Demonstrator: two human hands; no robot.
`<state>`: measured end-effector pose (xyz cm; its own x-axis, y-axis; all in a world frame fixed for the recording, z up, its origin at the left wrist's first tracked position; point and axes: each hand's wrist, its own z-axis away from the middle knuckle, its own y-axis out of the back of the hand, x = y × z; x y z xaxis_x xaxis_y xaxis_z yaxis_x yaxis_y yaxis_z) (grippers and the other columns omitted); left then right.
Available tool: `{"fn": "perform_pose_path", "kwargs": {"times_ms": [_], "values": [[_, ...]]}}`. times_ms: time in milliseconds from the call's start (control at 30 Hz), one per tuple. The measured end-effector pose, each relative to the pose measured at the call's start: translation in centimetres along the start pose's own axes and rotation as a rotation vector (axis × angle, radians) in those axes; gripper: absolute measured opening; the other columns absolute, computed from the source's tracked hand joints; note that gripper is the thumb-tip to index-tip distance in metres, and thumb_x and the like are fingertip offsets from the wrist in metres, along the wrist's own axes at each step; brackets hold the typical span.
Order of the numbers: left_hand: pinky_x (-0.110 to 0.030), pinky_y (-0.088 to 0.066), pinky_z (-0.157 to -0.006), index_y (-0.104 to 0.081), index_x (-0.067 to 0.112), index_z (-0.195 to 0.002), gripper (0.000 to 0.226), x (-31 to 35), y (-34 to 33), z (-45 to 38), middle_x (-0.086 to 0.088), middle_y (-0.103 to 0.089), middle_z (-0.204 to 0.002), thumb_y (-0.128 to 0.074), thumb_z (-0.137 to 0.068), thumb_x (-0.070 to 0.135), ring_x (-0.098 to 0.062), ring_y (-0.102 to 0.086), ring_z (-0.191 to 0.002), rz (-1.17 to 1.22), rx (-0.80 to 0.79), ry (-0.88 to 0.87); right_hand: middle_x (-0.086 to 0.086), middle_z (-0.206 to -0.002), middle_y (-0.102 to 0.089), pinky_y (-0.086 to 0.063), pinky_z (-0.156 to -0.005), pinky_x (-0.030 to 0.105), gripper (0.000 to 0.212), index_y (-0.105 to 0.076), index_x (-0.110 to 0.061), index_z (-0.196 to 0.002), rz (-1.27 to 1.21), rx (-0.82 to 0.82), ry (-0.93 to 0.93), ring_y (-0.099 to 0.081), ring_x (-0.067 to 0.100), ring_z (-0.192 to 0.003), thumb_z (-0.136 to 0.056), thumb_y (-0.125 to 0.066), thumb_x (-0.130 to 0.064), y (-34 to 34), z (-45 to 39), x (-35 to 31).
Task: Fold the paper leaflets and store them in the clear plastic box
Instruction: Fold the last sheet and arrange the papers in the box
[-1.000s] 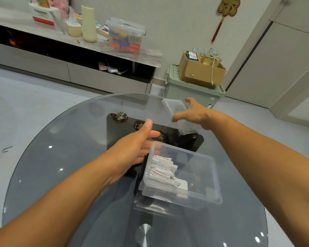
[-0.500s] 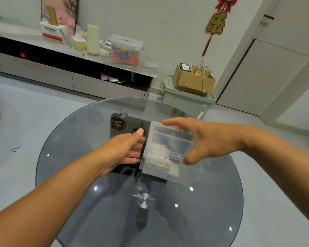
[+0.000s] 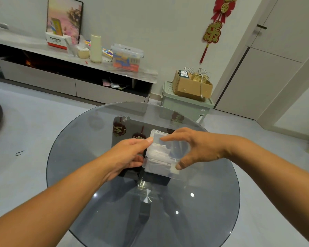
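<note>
The clear lid [image 3: 169, 147], off a second ago, now sits on the clear plastic box [image 3: 165, 157] of folded leaflets [image 3: 159, 155] mid-table, right hand [image 3: 196, 148] pinching it down, left hand [image 3: 130, 154] gripping the box's side: storing looks nearly finished.

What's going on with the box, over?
Left hand and right hand both grip clear plastic box. Folded leaflets inside. Nothing blocking.

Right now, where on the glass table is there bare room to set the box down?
Bare glass lies along the table's left rim, the right rim beyond the right hand, and the near half between the forearms. The centre is crowded: both hands, left hand, hold the clear plastic box of folded leaflets.
</note>
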<state>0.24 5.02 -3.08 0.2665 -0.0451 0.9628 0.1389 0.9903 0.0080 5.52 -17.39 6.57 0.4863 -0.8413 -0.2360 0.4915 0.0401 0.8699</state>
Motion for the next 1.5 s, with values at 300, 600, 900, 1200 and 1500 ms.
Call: {"fn": "perform_pose_path", "kwargs": {"times_ms": [300, 600, 900, 1200, 1500], "values": [[-0.022, -0.058, -0.079, -0.070, 0.021, -0.120, 0.031, -0.1, -1.8, -0.2, 0.008, -0.078, -0.100, -0.069, -0.093, 0.037, -0.007, -0.073, -0.090, 0.007, 0.167, -0.112, -0.012, -0.171, -0.010, -0.027, -0.122, 0.045, 0.077, -0.020, -0.052, -0.158, -0.337, 0.389, -0.172, -0.022, 0.021, -0.155, -0.091, -0.053, -0.070, -4.9, 0.3, 1.8], [-0.024, -0.028, -0.107, -0.006, 0.037, -0.161, 0.058, -1.2, -4.6, 1.1, 0.014, -0.030, -0.157, -0.030, -0.108, 0.046, -0.003, -0.034, -0.133, -0.272, 0.227, -0.242, -0.013, -0.165, -0.029, -0.037, -0.117, 0.039, 0.062, -0.018, -0.044, -0.161, -0.973, 0.694, -0.217, -0.039, 0.017, -0.143, -0.108, -0.044, -0.027, -8.0, -1.8, 1.1], [-0.029, -0.027, -0.112, 0.008, 0.047, -0.157, 0.090, -1.9, -4.0, -0.3, 0.017, -0.018, -0.165, -0.049, -0.090, 0.065, -0.010, -0.029, -0.147, -0.187, 0.279, -0.287, -0.013, -0.147, -0.048, -0.042, -0.098, 0.026, 0.052, -0.036, -0.033, -0.155, -1.244, 0.938, -0.178, -0.055, -0.003, -0.109, -0.106, -0.048, -0.020, -8.4, -3.6, -0.3], [-0.006, -0.040, -0.076, -0.014, 0.041, -0.158, 0.070, -1.5, -4.2, -3.5, 0.017, -0.046, -0.133, -0.053, -0.100, 0.048, 0.002, -0.052, -0.102, -0.022, 0.426, -0.275, -0.019, -0.162, -0.034, -0.029, -0.125, 0.037, 0.050, -0.032, -0.039, -0.159, -1.198, 0.896, -0.165, -0.034, 0.004, -0.146, -0.110, -0.036, -0.030, -8.4, -7.5, 0.8], [-0.018, -0.042, -0.074, -0.012, 0.040, -0.158, 0.073, 0.5, -2.0, -10.2, 0.007, -0.047, -0.137, -0.055, -0.101, 0.046, -0.007, -0.053, -0.107, 0.035, 0.387, -0.253, -0.010, -0.159, -0.037, -0.044, -0.108, 0.032, 0.048, -0.029, -0.037, -0.160, -1.183, 0.812, -0.133, -0.045, 0.012, -0.130, -0.112, -0.033, -0.033, -4.3, -13.1, 3.8]]}}
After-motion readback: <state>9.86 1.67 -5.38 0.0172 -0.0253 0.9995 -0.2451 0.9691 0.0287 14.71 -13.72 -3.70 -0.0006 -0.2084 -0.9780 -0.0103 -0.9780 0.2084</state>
